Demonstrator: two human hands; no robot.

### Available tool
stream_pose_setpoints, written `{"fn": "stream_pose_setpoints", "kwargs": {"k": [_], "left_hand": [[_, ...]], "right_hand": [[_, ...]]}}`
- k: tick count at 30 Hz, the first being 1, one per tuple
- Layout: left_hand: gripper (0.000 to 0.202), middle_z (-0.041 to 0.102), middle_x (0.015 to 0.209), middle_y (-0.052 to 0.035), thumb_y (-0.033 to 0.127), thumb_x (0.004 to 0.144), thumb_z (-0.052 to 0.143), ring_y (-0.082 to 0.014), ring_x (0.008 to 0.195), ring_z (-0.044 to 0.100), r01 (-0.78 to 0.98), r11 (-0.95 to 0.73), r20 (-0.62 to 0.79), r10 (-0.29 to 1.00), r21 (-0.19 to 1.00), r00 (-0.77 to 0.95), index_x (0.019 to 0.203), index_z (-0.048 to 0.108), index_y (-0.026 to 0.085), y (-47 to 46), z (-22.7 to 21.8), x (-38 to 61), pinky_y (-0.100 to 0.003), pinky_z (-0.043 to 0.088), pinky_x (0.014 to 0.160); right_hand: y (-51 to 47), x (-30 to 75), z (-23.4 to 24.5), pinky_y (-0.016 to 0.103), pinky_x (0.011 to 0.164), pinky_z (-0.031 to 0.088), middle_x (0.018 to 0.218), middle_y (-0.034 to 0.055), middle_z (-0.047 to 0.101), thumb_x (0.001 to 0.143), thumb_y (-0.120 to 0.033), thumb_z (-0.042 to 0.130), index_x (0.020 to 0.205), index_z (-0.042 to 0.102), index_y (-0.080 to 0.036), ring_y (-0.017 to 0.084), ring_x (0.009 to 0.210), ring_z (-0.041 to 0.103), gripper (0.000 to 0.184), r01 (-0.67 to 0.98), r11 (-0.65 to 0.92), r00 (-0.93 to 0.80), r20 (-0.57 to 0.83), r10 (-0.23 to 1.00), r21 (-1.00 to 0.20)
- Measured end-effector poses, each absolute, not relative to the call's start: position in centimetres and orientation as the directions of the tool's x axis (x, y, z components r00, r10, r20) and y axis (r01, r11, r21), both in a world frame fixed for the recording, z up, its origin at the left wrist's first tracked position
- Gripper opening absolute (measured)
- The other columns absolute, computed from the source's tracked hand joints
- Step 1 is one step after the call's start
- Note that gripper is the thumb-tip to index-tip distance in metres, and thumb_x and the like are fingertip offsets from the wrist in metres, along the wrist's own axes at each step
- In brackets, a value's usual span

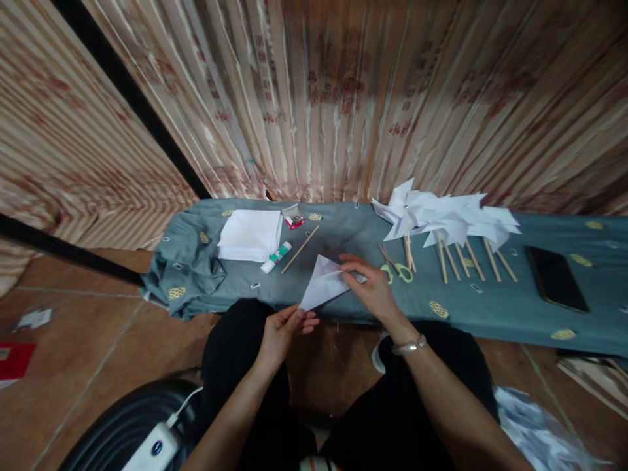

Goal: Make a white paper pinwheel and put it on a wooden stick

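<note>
A folded piece of white paper (322,282) is held over the front edge of the cloth-covered bench. My left hand (284,330) pinches its lower left corner. At its right side, my right hand (370,288) grips the edge between thumb and fingers. Just right of the paper lie scissors with light green handles (403,273), partly behind my right hand. A thin wooden stick (300,249) rests behind the paper to the left, beside a white and green glue stick (275,258). Further left is a stack of white paper sheets (249,234).
An open small red box (295,221) with metal bits stands at the back. Several white paper pinwheels (444,216) on wooden sticks lie to the right, then a black phone (557,278). A curtain (333,98) hangs behind the bench (490,320). A white power bank (154,448) is low left.
</note>
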State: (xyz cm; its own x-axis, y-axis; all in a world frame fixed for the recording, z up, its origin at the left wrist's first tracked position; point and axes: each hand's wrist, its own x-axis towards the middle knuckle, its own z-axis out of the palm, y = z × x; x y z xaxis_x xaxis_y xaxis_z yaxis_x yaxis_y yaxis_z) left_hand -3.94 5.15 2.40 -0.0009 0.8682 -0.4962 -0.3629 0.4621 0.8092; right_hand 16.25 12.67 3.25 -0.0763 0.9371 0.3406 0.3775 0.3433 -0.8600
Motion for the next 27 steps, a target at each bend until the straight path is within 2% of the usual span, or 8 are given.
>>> {"fn": "stream_pose_setpoints", "kwargs": {"k": [6,12,17,23,27], "left_hand": [[0.048,0.075,0.084,-0.0159,0.056,0.070,0.069,-0.0242,0.074,0.073,-0.370,0.544,-0.556,0.827,0.753,0.084,0.081,0.065,0.010,6.2,3.2,-4.4,-0.030,0.057,0.065],[0.053,0.074,0.076,-0.0124,0.055,0.057,0.079,-0.0192,0.063,0.071,-0.234,0.573,-0.548,0.820,0.785,0.168,0.082,0.068,0.009,8.1,3.5,-3.4,-0.024,0.054,0.056],[0.047,0.072,0.070,-0.0130,0.053,0.061,0.077,-0.0188,0.061,0.070,-0.229,0.564,-0.529,0.825,0.794,0.196,0.071,0.068,0.008,9.7,4.1,-2.5,-0.023,0.053,0.055],[0.034,0.074,0.078,-0.0093,0.035,0.059,0.080,-0.0199,0.063,0.068,-0.265,0.496,-0.497,0.865,0.827,0.068,0.081,0.070,0.012,13.0,3.9,-2.5,-0.029,0.055,0.056],[0.033,0.075,0.077,-0.0075,0.034,0.054,0.082,-0.0194,0.068,0.067,-0.235,0.332,-0.342,0.940,0.913,-0.003,0.078,0.072,0.013,16.2,3.2,-2.3,-0.027,0.053,0.063]], "right_hand": [[11.8,16.7,4.8,0.043,0.105,0.039,0.123,0.0069,0.064,0.078,-0.021,0.055,0.081,0.068,-0.022,0.023,0.119,0.056,0.014,0.332,0.300,-0.068,0.295,0.953,-0.894],[11.1,16.9,6.1,0.041,0.105,0.037,0.126,0.0057,0.062,0.076,-0.019,0.055,0.081,0.069,-0.023,0.022,0.120,0.055,0.015,0.300,0.301,-0.067,0.295,0.953,-0.905],[11.1,17.1,6.5,0.040,0.103,0.039,0.128,0.0061,0.061,0.078,-0.019,0.055,0.081,0.069,-0.023,0.021,0.121,0.054,0.015,0.326,0.352,-0.092,0.341,0.936,-0.877],[11.5,18.4,5.6,0.040,0.104,0.039,0.129,0.0070,0.059,0.081,-0.018,0.053,0.086,0.069,-0.023,0.021,0.124,0.052,0.018,0.477,0.387,-0.094,0.392,0.915,-0.789],[12.0,20.8,4.2,0.041,0.105,0.039,0.131,0.0091,0.058,0.085,-0.018,0.046,0.104,0.067,-0.022,0.022,0.123,0.053,0.028,0.675,0.274,-0.030,0.345,0.938,-0.685]]}}
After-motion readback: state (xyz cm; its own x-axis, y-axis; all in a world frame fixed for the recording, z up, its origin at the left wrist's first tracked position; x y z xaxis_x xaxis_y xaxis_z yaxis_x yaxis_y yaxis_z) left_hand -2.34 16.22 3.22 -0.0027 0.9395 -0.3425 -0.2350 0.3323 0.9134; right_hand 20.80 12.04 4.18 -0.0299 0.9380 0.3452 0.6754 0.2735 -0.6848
